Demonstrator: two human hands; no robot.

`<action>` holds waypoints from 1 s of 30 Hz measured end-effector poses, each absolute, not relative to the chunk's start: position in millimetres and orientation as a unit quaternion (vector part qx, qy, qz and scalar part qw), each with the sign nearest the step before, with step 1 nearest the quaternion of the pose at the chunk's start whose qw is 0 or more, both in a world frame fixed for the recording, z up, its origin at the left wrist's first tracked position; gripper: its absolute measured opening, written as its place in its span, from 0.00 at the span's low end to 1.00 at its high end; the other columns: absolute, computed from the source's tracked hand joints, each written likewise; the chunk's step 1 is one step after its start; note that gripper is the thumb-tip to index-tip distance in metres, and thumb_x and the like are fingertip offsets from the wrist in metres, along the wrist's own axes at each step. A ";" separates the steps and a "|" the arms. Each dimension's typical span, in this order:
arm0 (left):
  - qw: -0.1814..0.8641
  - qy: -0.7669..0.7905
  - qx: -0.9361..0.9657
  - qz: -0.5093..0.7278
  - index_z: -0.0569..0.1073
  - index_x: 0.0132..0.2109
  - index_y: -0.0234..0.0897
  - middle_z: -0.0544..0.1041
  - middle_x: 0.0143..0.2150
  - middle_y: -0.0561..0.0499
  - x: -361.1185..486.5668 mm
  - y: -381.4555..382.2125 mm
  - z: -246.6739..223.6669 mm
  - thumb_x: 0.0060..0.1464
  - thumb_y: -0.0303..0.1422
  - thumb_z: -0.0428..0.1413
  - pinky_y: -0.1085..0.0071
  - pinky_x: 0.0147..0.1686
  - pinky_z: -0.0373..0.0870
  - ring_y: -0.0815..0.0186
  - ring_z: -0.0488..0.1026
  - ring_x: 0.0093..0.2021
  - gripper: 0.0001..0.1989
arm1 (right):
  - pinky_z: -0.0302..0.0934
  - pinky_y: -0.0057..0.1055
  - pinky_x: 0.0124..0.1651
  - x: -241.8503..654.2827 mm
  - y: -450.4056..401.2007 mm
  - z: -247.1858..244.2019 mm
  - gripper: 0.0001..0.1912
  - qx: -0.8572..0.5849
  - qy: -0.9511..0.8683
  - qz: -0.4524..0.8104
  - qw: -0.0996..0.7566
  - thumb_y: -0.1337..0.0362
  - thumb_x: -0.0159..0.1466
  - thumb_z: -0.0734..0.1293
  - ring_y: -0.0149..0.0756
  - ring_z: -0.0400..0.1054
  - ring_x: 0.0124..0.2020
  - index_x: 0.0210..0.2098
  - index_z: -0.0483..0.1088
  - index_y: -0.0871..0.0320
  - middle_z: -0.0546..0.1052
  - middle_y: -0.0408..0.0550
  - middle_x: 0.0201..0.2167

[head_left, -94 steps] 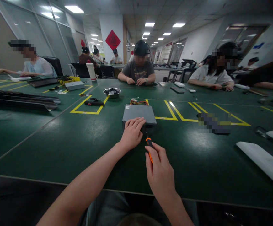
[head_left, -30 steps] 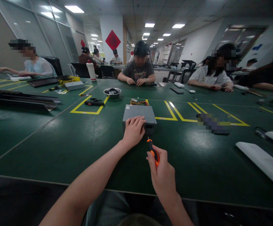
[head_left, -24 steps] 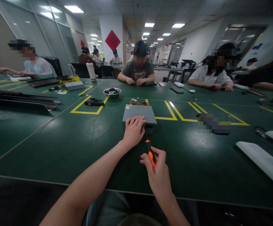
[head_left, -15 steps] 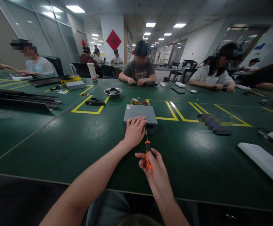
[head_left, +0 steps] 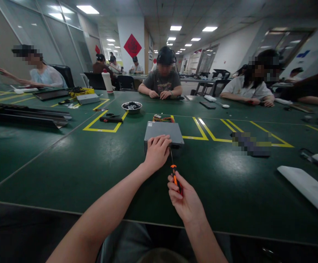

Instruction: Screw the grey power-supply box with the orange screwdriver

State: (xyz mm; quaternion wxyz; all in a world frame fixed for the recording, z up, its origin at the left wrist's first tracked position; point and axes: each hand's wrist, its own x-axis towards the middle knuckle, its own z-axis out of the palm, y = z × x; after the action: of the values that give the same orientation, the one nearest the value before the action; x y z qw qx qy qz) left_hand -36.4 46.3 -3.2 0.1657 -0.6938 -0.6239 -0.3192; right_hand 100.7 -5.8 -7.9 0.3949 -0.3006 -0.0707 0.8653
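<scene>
Over the last half second the right hand (head_left: 188, 202) has drawn its spread fingers in, and they now curl round the handle of an orange-and-black screwdriver (head_left: 173, 171); the left hand (head_left: 156, 157) has kept its place. The screwdriver's thin shaft runs up to the near face of a grey computer power supply unit (head_left: 166, 130), but its tip is lost in shadow there, so whether it sits in a screw cannot be told. The left hand lies flat over the unit's near top edge, fingers together, covering the left part of that face; its thumb is hard to make out. The unit stands on the green table (head_left: 93, 175), set well in from the near edge, and hides most of a bundle of coloured wires (head_left: 163, 119) behind it. Farther toward the table's far edge is a metal bowl (head_left: 131, 111) with dark small contents too blurred to name. Long dark metal panels (head_left: 24, 116) are cut off by the left of the view, a white device (head_left: 307, 190) by the right. Between that device and the unit, a dark object (head_left: 250, 146) is partly pixelated and unreadable.
</scene>
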 end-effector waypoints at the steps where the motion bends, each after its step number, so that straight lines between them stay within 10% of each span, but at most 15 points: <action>1: 0.166 -0.623 -0.694 -0.320 0.66 0.46 0.42 0.68 0.54 0.53 -36.2 46.2 -3.2 0.55 0.27 0.48 0.61 0.51 0.53 0.63 0.60 0.55 0.12 | 0.44 0.11 0.10 102.6 -4.2 -6.5 0.06 -0.298 -0.054 0.870 0.389 0.70 0.63 0.56 0.17 0.54 0.13 0.31 0.63 0.63 0.65 0.42 0.21; 30: 0.165 -0.628 -0.691 -0.319 0.66 0.46 0.43 0.69 0.54 0.53 -34.8 48.0 -4.3 0.56 0.27 0.46 0.62 0.51 0.53 0.64 0.60 0.56 0.11 | 0.47 0.12 0.11 102.4 3.5 -3.7 0.07 -0.193 0.029 0.922 0.335 0.67 0.64 0.56 0.19 0.53 0.14 0.37 0.63 0.64 0.59 0.36 0.17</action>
State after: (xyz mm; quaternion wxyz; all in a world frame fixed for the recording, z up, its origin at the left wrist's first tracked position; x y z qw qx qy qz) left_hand -34.8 48.0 -4.3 0.1646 -0.6905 -0.6278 -0.3192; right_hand 102.4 3.5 -3.7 0.3347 -0.1929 0.0291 0.9219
